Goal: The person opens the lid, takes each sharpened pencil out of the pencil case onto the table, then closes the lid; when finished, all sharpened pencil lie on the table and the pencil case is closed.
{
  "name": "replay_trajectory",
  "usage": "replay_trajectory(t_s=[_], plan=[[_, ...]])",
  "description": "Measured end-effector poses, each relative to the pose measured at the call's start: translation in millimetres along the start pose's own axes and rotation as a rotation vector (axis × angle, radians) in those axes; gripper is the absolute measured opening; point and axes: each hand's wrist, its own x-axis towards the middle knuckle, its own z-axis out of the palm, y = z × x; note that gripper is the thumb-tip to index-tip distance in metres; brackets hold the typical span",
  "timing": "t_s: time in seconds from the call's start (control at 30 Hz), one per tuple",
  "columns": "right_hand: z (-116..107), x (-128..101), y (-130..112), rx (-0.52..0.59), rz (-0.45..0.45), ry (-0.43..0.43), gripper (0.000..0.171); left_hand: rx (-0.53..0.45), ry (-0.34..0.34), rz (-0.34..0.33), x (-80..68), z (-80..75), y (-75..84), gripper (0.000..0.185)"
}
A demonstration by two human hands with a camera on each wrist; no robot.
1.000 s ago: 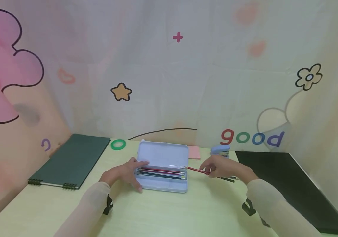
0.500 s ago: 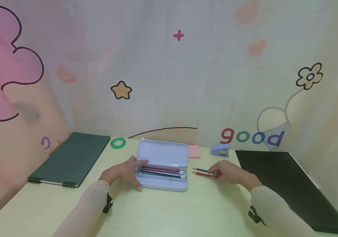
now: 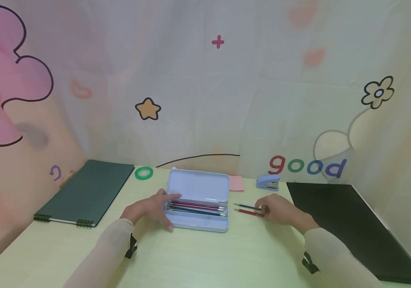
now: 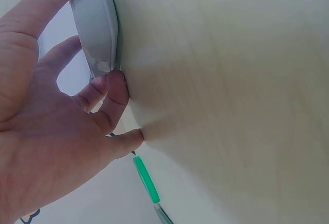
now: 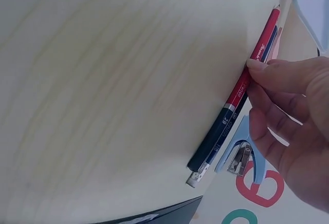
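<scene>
Blue stapler point(image 3: 267, 182) beyond red pencil point(image 3: 248, 212).

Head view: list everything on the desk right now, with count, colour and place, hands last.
pencil case: 1, pale blue, lid open, desk centre.
pencils in the case: several, red and dark, lying lengthwise; exact count unclear.
loose pencils: 2, one red and dark, one dark, on the desk right of the case.
stapler: 1, blue, behind the loose pencils.
sticky notes: 1 pad, pink, behind the case.
tape ring: 1, green, back left.
notebook: 1, dark green, spiral-bound, far left.
black board: 1, far right.
left hand: holds the case's left end.
right hand: fingertips on the loose pencils.
</scene>
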Motion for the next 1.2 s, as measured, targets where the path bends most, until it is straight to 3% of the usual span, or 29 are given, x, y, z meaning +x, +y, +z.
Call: replay_trajectory(t_s=[0.3, 0.77, 1.2], plan=[[0.7, 4.1, 3.1, 0.005, 0.083, 0.031, 0.036, 0.004, 0.004, -0.001, -1.2, -0.6, 1.2, 0.099], [0.7, 11.1, 4.3, -0.012, -0.006, 0.007, 0.032, -0.001, 0.004, -0.009, -0.4, 1.2, 0.5, 0.100], [0.7, 17.4, 4.1, -0.031, -0.001, -0.007, 0.031, -0.015, 0.006, 0.004, -3.1, -0.4, 1.7, 0.100]])
